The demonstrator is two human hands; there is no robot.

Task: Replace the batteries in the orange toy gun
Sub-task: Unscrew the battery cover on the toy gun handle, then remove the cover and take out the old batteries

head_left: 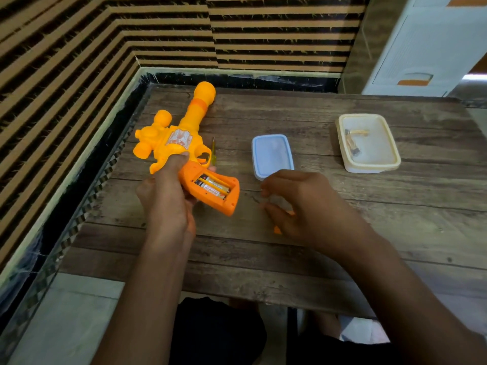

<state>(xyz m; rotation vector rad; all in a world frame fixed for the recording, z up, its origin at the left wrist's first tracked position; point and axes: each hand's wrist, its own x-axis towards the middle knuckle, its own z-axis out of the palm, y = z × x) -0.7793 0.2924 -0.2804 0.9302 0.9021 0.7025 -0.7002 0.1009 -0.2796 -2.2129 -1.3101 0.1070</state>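
Now the orange toy gun lay at 10 o'clock on the table, handle up, bay open w/ batteries seated inside. Holding the handle was the left grip; at its 3 o'clock the right grip curled over an orange cover, prob. the battery door. Step looked like closing up: next needs door aligned over the bay, then the screwdriver

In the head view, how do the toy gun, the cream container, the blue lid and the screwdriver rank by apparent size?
1. the toy gun
2. the cream container, though it lies farther away
3. the blue lid
4. the screwdriver, partly hidden behind the gun
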